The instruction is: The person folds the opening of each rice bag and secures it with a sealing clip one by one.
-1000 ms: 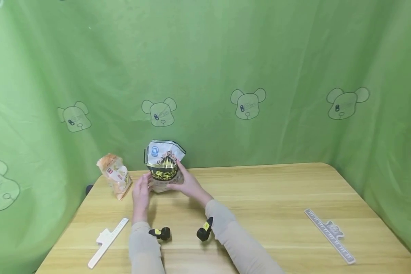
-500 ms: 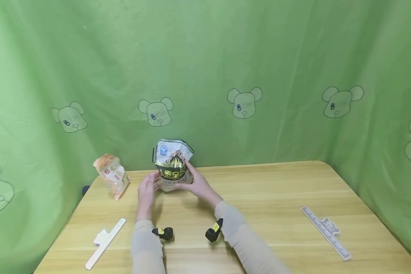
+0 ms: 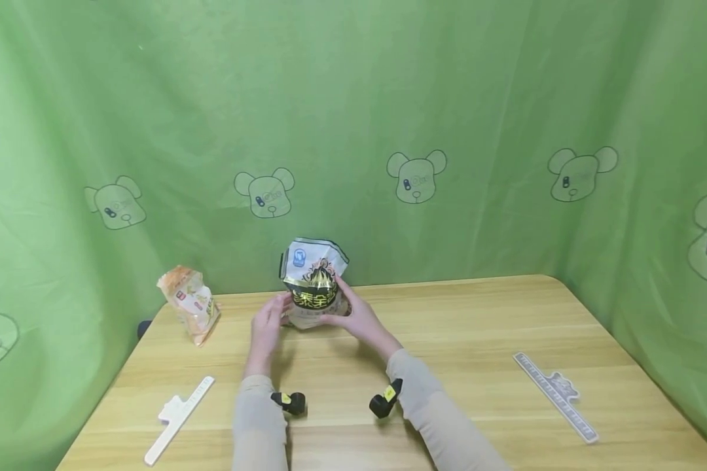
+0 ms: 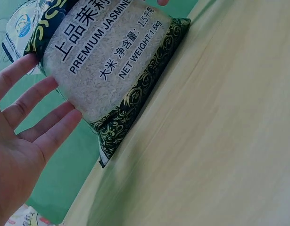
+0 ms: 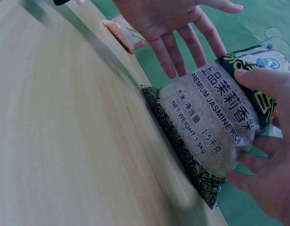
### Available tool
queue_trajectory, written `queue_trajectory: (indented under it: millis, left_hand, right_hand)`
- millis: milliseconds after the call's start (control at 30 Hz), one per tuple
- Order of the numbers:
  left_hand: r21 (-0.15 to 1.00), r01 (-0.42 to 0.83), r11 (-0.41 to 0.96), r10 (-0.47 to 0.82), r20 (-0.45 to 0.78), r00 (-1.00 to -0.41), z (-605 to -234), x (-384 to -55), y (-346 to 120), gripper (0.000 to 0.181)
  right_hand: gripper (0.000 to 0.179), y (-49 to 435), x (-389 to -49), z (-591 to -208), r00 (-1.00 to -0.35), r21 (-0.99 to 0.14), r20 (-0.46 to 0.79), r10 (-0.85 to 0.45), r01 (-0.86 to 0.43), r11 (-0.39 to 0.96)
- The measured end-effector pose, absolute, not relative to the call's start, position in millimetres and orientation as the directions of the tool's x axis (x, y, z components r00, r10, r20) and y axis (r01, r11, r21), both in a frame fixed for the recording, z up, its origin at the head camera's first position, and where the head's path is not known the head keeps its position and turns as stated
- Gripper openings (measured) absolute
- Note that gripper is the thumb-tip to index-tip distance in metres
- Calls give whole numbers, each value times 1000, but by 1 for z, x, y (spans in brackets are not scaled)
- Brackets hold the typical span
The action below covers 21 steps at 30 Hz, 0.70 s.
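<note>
bag (image 3: 313, 296) between left hand (image 3: 267, 323) and right hand (image 3: 361, 319)

Jasmine rice bag (image 5: 206, 120), 1.5kg, btwn L hand (image 5: 170, 28) & R hand (image 5: 274, 176). L fingertips at one side, R fingers at opp. side, R thumb over front. Orange/white pkt (image 5: 127, 36) nr counter (image 5: 64, 127) edge.

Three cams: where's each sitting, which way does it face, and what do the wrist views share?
Head: on the person's head, facing forward and down at the light wood table and green cloth backdrop; left hand, right hand and beige sleeves show.
Left wrist: facing past the left hand to the clear, black-and-gold plastic rice bag; one fingertip, apparently the right hand's, shows.
Right wrist: facing the bag's front; both hands show.
Shared by wrist views: "PREMIUM JASMINE" print, table.
</note>
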<state>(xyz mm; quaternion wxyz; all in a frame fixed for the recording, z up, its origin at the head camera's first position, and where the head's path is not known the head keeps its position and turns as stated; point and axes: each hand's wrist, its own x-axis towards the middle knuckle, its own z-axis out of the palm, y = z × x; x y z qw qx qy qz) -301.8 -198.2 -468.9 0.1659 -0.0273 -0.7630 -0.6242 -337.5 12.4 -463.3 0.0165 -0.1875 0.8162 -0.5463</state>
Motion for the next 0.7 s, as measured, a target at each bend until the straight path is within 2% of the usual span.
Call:
queue_trajectory:
  millis: [700]
  left_hand:
    - [949, 260, 177, -16, 267, -963, -467, -305, -171, 48]
  right_hand:
    - [100, 53, -328, -466, -948, -902, 155, -277, -250, 352]
